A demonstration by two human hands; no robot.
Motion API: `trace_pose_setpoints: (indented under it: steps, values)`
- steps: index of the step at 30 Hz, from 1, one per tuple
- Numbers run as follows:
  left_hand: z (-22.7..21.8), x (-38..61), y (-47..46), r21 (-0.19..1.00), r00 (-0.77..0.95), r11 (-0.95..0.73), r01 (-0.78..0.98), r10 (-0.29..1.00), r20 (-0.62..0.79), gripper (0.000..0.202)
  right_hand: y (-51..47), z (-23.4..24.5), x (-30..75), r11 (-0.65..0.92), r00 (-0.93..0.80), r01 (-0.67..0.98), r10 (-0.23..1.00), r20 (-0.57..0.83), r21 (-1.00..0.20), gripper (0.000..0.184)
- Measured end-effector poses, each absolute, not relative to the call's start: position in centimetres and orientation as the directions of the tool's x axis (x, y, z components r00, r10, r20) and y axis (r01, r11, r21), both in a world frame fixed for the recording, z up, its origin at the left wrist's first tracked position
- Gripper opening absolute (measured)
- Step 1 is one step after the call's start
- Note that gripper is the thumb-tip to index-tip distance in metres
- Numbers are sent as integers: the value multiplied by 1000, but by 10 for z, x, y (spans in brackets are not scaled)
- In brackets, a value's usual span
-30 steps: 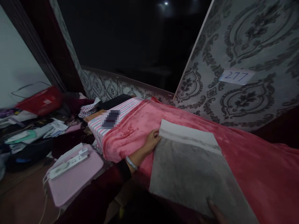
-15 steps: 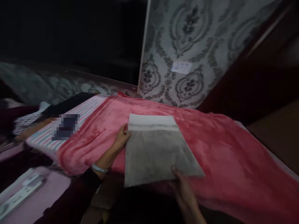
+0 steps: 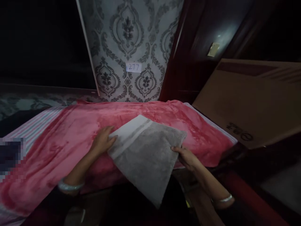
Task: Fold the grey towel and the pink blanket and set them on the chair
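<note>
A folded grey towel (image 3: 148, 153) with a white band at its far end lies on a pink fleece blanket (image 3: 77, 131), and its near corner hangs over the front edge. My left hand (image 3: 103, 141) grips the towel's left edge near the white band, fingers curled around it. My right hand (image 3: 185, 155) holds the towel's right edge with the thumb on top. Both wrists carry a silver bangle.
A striped sheet (image 3: 35, 124) shows beneath the blanket at the left. Patterned wallpaper with a label reading 277 (image 3: 133, 67) stands behind. A large cardboard box (image 3: 254, 100) leans at the right beside dark wooden furniture (image 3: 199, 53).
The view has swung to the right, away from the cluttered left side. The towel has turned clockwise and slid toward the front edge, and my right hand has moved up to its right edge.
</note>
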State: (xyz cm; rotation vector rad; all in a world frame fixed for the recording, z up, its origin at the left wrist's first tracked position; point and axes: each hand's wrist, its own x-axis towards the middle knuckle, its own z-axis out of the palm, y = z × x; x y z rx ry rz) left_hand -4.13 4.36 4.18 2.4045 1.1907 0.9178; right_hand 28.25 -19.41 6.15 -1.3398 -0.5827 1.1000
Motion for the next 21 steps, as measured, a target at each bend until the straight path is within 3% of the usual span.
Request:
trace_pose_setpoints:
  steps: [4,7,10,12,14,17,21]
  values:
    - [80,54,66,510,815,-797,323,508,279,78,-208,97,304,-116,377,-122,913,-155,-986,42]
    - [108,133,69,602,921,-789,123,317,227,97,-220,131,319,-165,352,72,927,-130,-984,31]
    - [129,196,50,727,942,-684,-53,208,265,94,-237,171,331,-216,342,292,933,-109,-932,22]
    - [134,225,28,806,934,-576,-138,195,300,80,-252,197,340,-193,298,438,953,-61,-878,24]
    - [133,243,5,856,894,-482,-186,279,351,65,-272,222,351,-160,258,573,966,-8,-804,30]
    - [130,258,-26,895,830,-389,-220,408,381,57,-310,254,368,-163,278,721,958,66,-674,39]
    - [145,270,-68,922,867,-330,-203,378,326,56,-370,287,384,-279,405,836,895,189,-472,34]
